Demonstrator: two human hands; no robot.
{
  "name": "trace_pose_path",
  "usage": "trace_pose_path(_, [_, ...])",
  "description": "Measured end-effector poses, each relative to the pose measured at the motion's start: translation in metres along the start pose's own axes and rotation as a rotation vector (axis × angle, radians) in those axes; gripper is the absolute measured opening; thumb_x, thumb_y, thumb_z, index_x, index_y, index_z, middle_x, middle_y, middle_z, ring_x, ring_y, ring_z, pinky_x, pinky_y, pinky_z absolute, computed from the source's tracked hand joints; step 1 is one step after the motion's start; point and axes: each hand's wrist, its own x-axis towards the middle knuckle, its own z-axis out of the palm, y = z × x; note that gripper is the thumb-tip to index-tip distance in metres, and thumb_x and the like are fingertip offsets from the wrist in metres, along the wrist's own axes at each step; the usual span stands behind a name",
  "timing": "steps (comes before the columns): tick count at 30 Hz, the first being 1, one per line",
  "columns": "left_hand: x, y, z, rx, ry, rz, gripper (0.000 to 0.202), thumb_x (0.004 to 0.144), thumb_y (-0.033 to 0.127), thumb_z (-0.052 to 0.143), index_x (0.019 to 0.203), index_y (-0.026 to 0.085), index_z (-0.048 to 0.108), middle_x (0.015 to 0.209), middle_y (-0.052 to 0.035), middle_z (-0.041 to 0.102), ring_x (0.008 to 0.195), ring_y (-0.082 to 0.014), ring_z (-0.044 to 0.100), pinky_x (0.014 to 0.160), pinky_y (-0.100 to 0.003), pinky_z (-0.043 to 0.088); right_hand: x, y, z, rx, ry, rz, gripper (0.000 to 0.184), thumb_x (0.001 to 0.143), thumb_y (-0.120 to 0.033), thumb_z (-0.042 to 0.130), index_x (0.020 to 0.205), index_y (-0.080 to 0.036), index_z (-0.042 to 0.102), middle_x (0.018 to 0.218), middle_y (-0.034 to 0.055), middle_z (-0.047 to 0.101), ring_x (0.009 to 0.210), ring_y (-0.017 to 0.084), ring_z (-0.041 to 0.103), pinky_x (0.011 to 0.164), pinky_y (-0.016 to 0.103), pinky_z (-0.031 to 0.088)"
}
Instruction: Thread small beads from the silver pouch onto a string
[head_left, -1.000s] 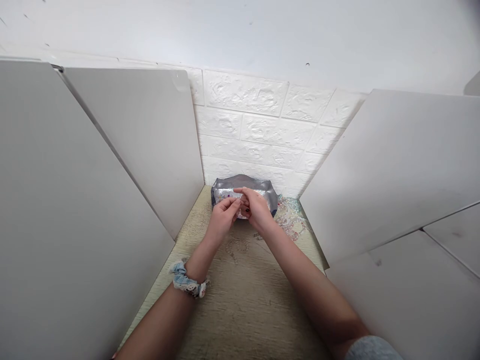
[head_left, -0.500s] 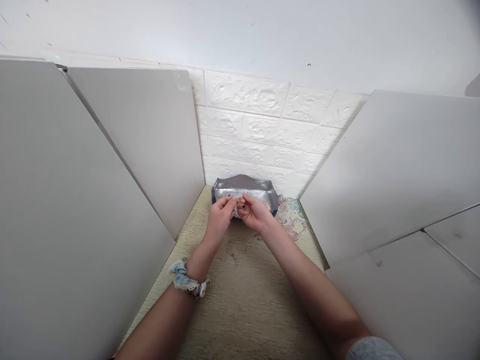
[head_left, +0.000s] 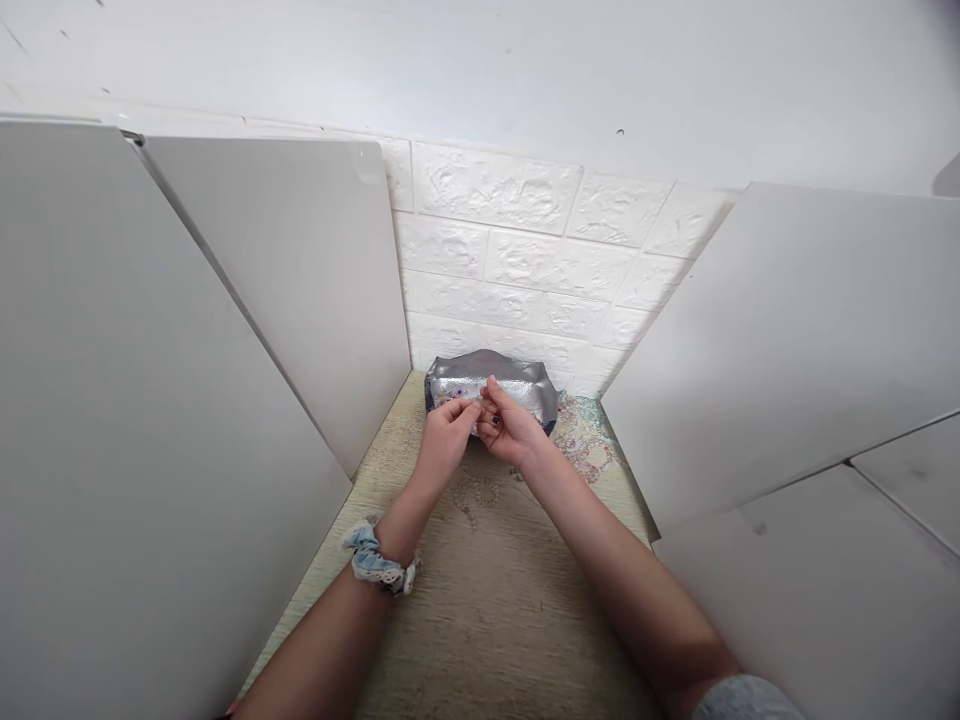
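Observation:
My left hand [head_left: 448,433] is closed in a pinch, its fingertips meeting those of my right hand. With fingers curled, my right hand [head_left: 513,428] pinches too; a small dark spot shows among its fingers. What either hand holds is too small to make out. Behind them stands an open silver-lined pouch [head_left: 489,366], with small colourful bits inside, partly covered by my hands. A beaded string [head_left: 477,494] lies curled on the table [head_left: 480,610] just below my hands.
More beaded strings [head_left: 589,450], pinkish and turquoise, lie in a heap right of the pouch. White panels [head_left: 300,250] stand on the left, and another white panel [head_left: 787,340] on the right. A white brick-patterned wall [head_left: 517,250] closes off the back.
My left hand has dropped slightly, and the fingers of my right hand have shifted a little. The pouch and the beaded strings stay where they were.

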Motion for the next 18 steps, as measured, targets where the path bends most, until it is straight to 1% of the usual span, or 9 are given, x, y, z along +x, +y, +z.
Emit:
trace_pose_path(3, [0.0002, -0.0013, -0.0003, 0.036, -0.02, 0.026, 0.015, 0.067, 0.027, 0.053, 0.061, 0.015, 0.061, 0.05, 0.0013, 0.053, 0.049, -0.0088, 0.045, 0.047, -0.02, 0.032, -0.0017, 0.0004, 0.0013, -0.013, 0.02, -0.008, 0.025, 0.069, -0.034, 0.062, 0.065, -0.014, 0.047, 0.04, -0.0096, 0.032, 0.031, 0.0, 0.022, 0.028, 0.013, 0.015])
trace_pose_path(7, [0.0011, -0.0042, -0.0007, 0.058, -0.052, 0.073, 0.016, 0.069, 0.027, 0.052, 0.064, 0.014, 0.061, 0.062, -0.0003, 0.06, 0.06, -0.0104, 0.051, 0.058, -0.02, 0.037, -0.0033, 0.0012, 0.003, -0.032, 0.037, -0.008, 0.026, 0.067, -0.035, 0.063, 0.066, -0.014, 0.047, 0.039, -0.01, 0.031, 0.031, 0.0, 0.023, 0.029, 0.013, 0.015])
trace_pose_path(10, [0.0015, -0.0054, -0.001, 0.055, -0.072, 0.09, 0.017, 0.068, 0.027, 0.052, 0.064, 0.014, 0.061, 0.064, -0.0006, 0.061, 0.064, -0.0116, 0.054, 0.063, -0.021, 0.038, -0.0031, 0.0018, 0.0035, -0.038, 0.041, -0.006, 0.027, 0.065, -0.036, 0.064, 0.065, -0.015, 0.047, 0.039, -0.0102, 0.031, 0.031, 0.0, 0.022, 0.029, 0.013, 0.015])
trace_pose_path(18, [0.0004, -0.0023, -0.0005, 0.056, -0.056, 0.072, 0.014, 0.067, 0.025, 0.052, 0.062, 0.014, 0.06, 0.062, 0.0005, 0.061, 0.061, -0.0108, 0.054, 0.062, -0.021, 0.039, -0.0032, 0.002, 0.0031, -0.042, 0.048, 0.003, 0.028, 0.066, -0.038, 0.063, 0.065, -0.015, 0.048, 0.038, -0.0103, 0.03, 0.03, 0.0, 0.022, 0.028, 0.012, 0.016])
